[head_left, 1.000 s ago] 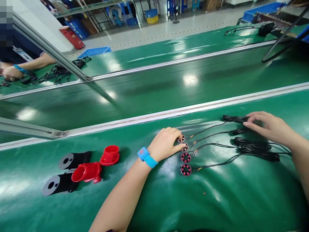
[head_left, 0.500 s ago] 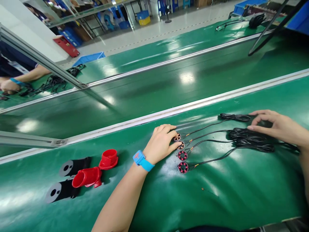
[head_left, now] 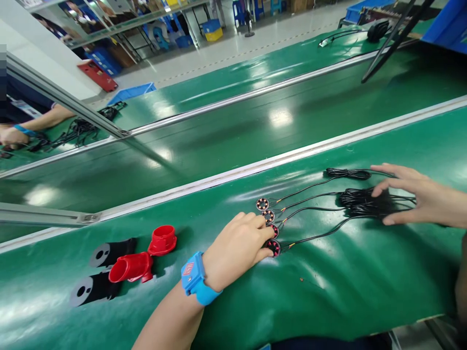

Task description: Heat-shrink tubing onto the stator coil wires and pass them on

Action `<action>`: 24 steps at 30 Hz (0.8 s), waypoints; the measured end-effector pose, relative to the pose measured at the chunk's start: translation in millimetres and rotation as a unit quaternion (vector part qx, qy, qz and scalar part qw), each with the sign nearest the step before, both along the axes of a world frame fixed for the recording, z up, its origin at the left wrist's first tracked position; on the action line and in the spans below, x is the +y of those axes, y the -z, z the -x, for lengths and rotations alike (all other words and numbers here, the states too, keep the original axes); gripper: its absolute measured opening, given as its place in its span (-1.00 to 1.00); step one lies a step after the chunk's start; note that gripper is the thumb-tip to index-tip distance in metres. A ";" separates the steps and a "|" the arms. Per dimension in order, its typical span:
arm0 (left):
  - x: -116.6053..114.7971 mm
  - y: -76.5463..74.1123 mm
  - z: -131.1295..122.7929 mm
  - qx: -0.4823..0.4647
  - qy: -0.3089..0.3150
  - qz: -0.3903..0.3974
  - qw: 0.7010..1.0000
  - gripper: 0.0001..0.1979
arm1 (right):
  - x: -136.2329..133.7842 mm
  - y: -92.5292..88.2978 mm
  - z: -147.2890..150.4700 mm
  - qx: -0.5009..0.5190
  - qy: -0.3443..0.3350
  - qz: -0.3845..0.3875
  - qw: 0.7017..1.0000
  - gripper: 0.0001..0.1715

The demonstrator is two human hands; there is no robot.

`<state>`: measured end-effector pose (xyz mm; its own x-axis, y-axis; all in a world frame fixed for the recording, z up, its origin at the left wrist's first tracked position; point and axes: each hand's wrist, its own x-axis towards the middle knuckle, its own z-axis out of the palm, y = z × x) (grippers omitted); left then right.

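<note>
Several round motor stators with copper or red windings lie in a column on the green mat. The topmost stator (head_left: 262,204) and the one below it (head_left: 268,216) are uncovered. My left hand (head_left: 237,245), with a blue wrist strap (head_left: 197,279), has its thumb and curled fingers on the lowest stator (head_left: 275,248), partly hiding it and its neighbour. From each stator a thin black lead runs right to a coiled cable. My right hand (head_left: 412,194) is spread over the right end of the stacked cable coils (head_left: 357,201), thumb and fingers apart. One coil (head_left: 348,173) lies separately above.
Two red plastic fittings (head_left: 132,267) and two black cylindrical housings (head_left: 97,287) lie to the left. A metal rail (head_left: 233,176) crosses behind the stators. Beyond the frame post, a co-worker's hand (head_left: 14,136) is near black cables. A blue bin (head_left: 447,29) is at upper right.
My left hand has moved down the column from the upper stators to the lower ones. My right hand has come down and spread wider over the cable coils.
</note>
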<state>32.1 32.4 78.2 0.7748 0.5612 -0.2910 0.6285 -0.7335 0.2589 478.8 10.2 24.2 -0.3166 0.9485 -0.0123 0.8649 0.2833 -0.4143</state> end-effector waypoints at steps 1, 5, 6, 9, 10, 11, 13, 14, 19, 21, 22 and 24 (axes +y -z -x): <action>-1.8 2.1 -2.2 0.008 0.003 -0.008 1.000 -0.78 | -2.7 1.3 0.2 -0.017 0.002 0.005 1.000 -0.15; -3.6 9.7 -7.7 0.026 0.005 -0.034 0.999 -0.86 | -7.2 10.5 -2.9 -0.085 0.021 0.001 0.996 -0.34; -3.3 10.8 -8.6 0.029 0.003 -0.039 0.999 -0.86 | -7.5 12.4 -4.6 -0.098 0.021 -0.001 0.995 -0.40; -2.2 12.3 -11.0 0.035 -0.003 -0.053 0.998 -0.84 | -8.7 15.5 -9.9 -0.131 0.023 -0.019 0.991 -0.50; -2.0 12.3 -11.7 0.037 -0.003 -0.055 0.998 -0.83 | -9.3 16.0 -11.3 -0.137 0.023 -0.024 0.990 -0.50; -1.9 12.1 -12.3 0.038 -0.003 -0.056 0.998 -0.83 | -9.9 16.2 -12.2 -0.140 0.025 -0.030 0.989 -0.49; -2.5 11.3 -13.1 0.042 -0.003 -0.057 0.997 -0.83 | -11.0 16.5 -12.9 -0.140 0.026 -0.039 0.989 -0.49; -3.0 10.8 -13.3 0.045 -0.003 -0.058 0.997 -0.83 | -11.3 16.6 -12.7 -0.139 0.023 -0.041 0.989 -0.49; -3.9 10.6 -13.1 0.049 -0.006 -0.063 0.997 -0.85 | -11.7 18.4 -10.8 -0.127 0.009 -0.054 0.990 -0.50; -1.5 11.2 -12.6 0.051 -0.008 -0.066 0.997 -0.85 | -11.4 17.7 -10.7 -0.123 0.009 -0.048 0.991 -0.48; -0.1 10.7 -12.4 0.050 -0.009 -0.068 0.996 -0.85 | -11.1 16.1 -10.6 -0.120 0.009 -0.044 0.992 -0.46; 0.2 6.0 -12.5 0.034 -0.004 -0.080 0.996 -0.84 | -10.4 9.8 -10.3 -0.099 0.003 -0.032 0.995 -0.40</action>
<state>44.6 32.5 72.2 0.7521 0.6102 -0.2491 0.6461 -0.7571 0.0962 489.1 -0.2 14.5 -0.3081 0.9513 -0.0131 0.9293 0.2980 -0.2179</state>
